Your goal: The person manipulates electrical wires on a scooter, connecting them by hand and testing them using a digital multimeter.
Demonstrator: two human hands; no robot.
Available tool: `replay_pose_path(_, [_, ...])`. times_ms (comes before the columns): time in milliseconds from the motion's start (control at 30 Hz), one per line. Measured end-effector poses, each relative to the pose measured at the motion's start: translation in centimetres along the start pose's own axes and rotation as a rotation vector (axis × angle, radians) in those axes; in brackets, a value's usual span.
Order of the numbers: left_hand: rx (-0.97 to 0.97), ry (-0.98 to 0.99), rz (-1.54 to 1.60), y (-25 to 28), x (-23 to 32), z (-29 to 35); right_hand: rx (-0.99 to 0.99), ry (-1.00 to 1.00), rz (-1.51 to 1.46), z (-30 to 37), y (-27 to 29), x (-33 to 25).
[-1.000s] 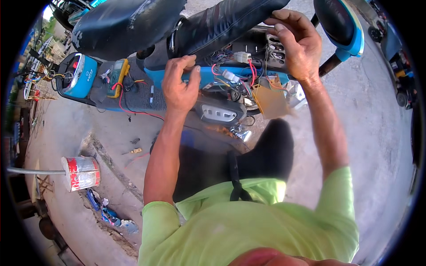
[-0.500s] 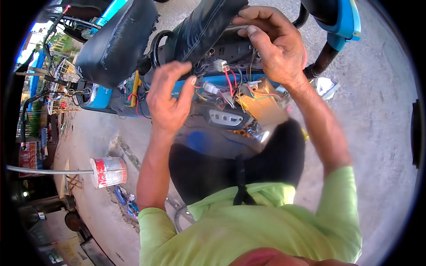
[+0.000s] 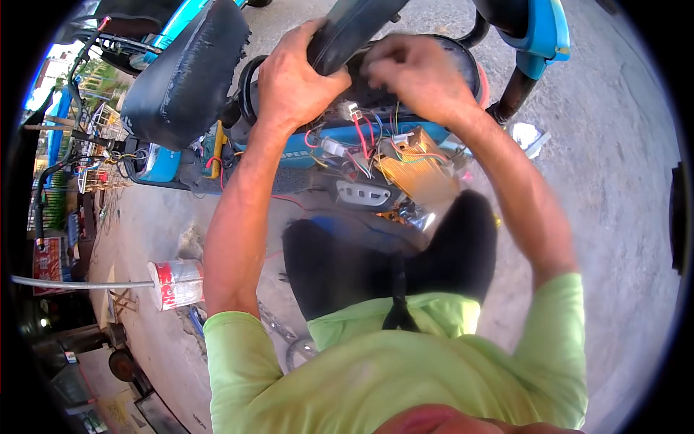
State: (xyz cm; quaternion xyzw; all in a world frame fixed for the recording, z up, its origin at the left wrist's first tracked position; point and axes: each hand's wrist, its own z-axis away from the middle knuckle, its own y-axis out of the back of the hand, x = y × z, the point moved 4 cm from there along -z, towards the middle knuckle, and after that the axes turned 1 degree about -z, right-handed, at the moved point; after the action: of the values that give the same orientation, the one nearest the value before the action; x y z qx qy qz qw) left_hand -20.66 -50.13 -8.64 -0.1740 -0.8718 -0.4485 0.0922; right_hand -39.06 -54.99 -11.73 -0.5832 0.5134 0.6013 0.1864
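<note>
My left hand [image 3: 293,83] is wrapped round the edge of a raised black padded seat [image 3: 354,29] on a blue electric scooter. Over the opened black compartment [image 3: 463,59] beneath that seat hovers my right hand [image 3: 426,79]; its bent fingers are smeared by motion, and anything in them is hidden. Just below the hands, a white plug connector [image 3: 352,111] with red wires stands among loose wiring. A second white connector [image 3: 334,147] lies closer to me. Beside it, a gold-coloured finned metal box [image 3: 412,163] rests tilted, next to a dark-and-grey slotted part [image 3: 365,194].
The worn front seat [image 3: 181,79] is at upper left, with a yellow multimeter-like device [image 3: 215,148] below it. A red-and-white bucket [image 3: 177,284] with a metal pole stands on the concrete. White scraps [image 3: 529,137] lie at right, near the scooter's dark tube [image 3: 515,98].
My left hand has moved up and taken hold of the seat, which now sits higher, baring more of the compartment. My right hand has shifted slightly left and down.
</note>
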Motion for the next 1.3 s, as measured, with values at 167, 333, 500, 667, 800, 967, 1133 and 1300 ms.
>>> replay_pose_path(167, [0.001, 0.065, 0.110, -0.1, -0.7, -0.2, -0.293, 0.026, 0.234, -2.6, -2.4, -0.8])
replay_pose_path(333, [-0.106, 0.196, 0.091, 1.7, 0.8, -0.8, -0.417, 0.042, 0.196, -4.0, -4.8, -0.1])
replay_pose_path(500, [-0.120, 0.159, 0.115, 1.8, 0.2, -1.2, -0.584, 0.038, 0.052, -5.0, -7.6, 0.7])
replay_pose_path(667, [-0.113, 0.155, 0.175, 1.9, -0.5, -1.0, -0.390, -0.136, 0.043, -7.6, -7.7, 3.9])
replay_pose_path(800, [-0.091, 0.192, 0.282, 2.3, -1.0, -0.6, -0.390, -0.316, 0.276, -5.9, -5.7, -0.2])
replay_pose_path(967, [-0.078, 0.196, 0.289, 2.4, -1.2, -0.5, -0.426, -0.221, 0.293, -5.2, -4.8, -1.6])
replay_pose_path(1133, [-0.074, 0.188, 0.335, 2.4, -1.6, -0.4, -0.388, -0.256, 0.275, -4.9, -5.2, -3.0])
replay_pose_path(1300, [-0.086, 0.172, 0.375, 2.5, -1.6, -0.7, -0.516, -0.210, 0.110, -5.3, -5.0, -1.5])
